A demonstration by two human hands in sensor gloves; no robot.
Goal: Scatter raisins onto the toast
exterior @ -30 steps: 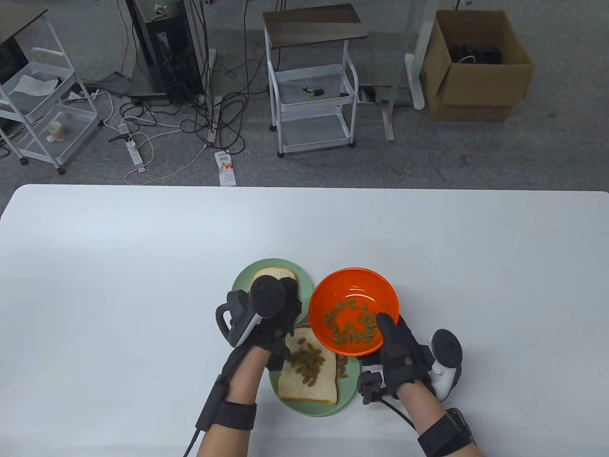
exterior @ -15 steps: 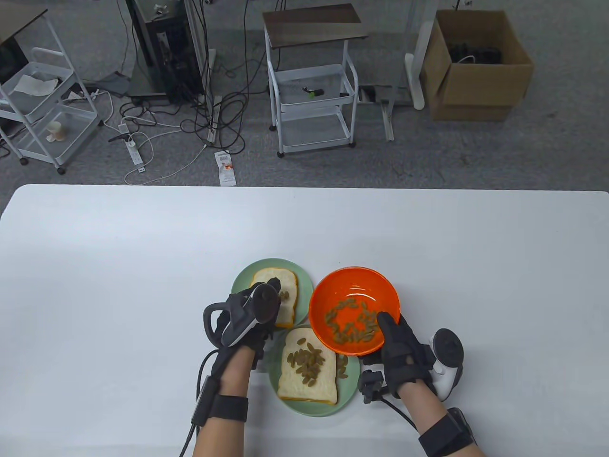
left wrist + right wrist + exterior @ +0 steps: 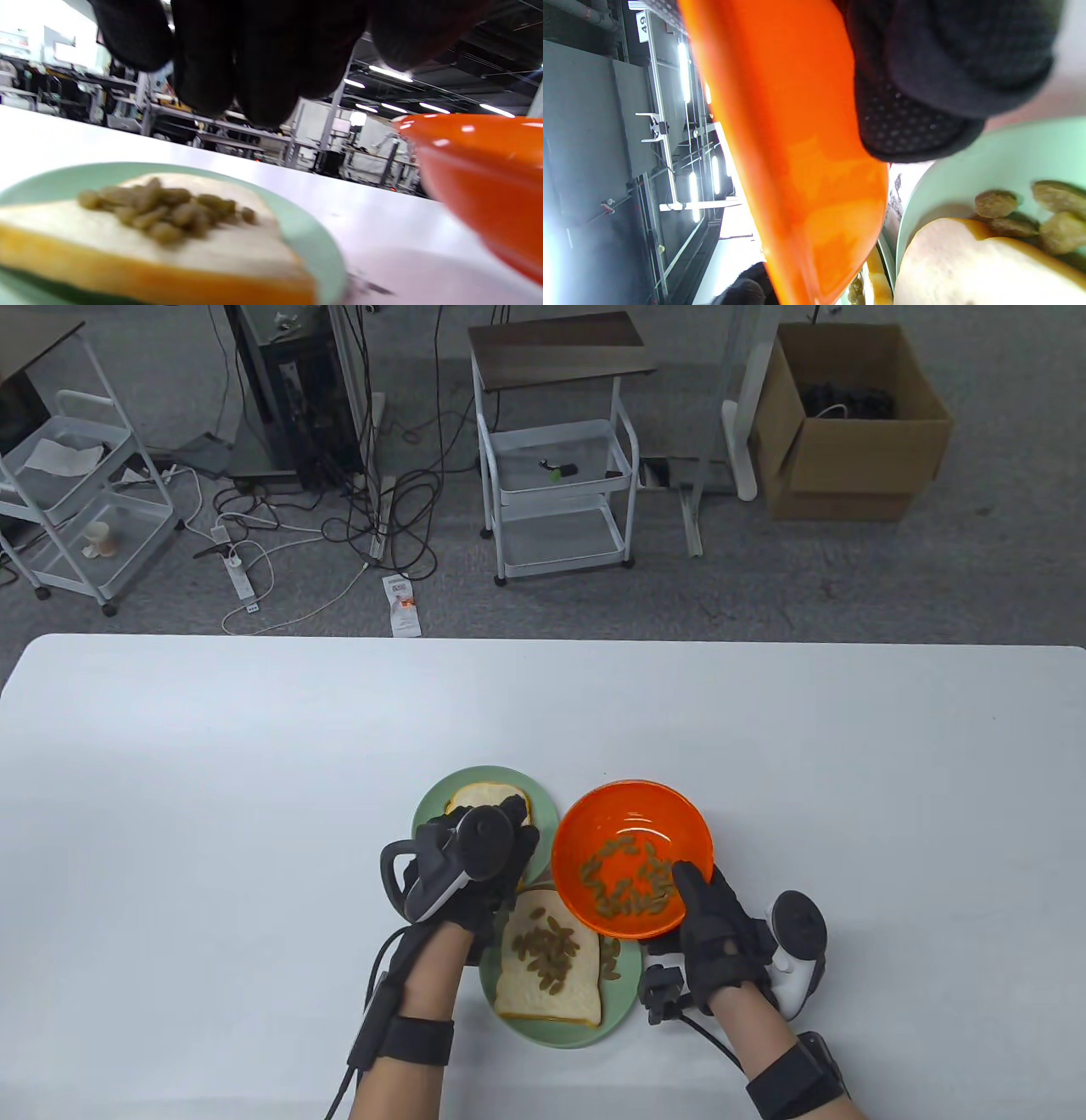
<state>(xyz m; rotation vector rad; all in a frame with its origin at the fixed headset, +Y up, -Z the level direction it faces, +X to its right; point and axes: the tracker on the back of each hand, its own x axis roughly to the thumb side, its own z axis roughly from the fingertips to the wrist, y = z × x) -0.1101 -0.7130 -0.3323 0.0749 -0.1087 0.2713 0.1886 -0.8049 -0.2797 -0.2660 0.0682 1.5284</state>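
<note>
Two green plates each carry a slice of toast. The near toast (image 3: 550,963) has a pile of raisins (image 3: 547,952). The far toast (image 3: 485,797) is mostly hidden under my left hand (image 3: 501,853). In the left wrist view that toast (image 3: 169,250) carries raisins (image 3: 165,209), and my fingertips (image 3: 237,72) hang bunched together above it; nothing shows between them. My right hand (image 3: 704,920) grips the orange bowl (image 3: 632,831) of raisins (image 3: 624,882) by its near rim, thumb inside, tilted over the near plate (image 3: 624,1010).
The far plate (image 3: 433,806) touches the bowl's left side. A few loose raisins (image 3: 609,963) lie on the near plate beside the toast, also in the right wrist view (image 3: 997,203). White table (image 3: 254,814) stretches around; its front edge is close.
My left hand drew back to the left, uncovering the far toast with a few raisins, then moved forward over it again. My right hand and the bowl stayed put.
</note>
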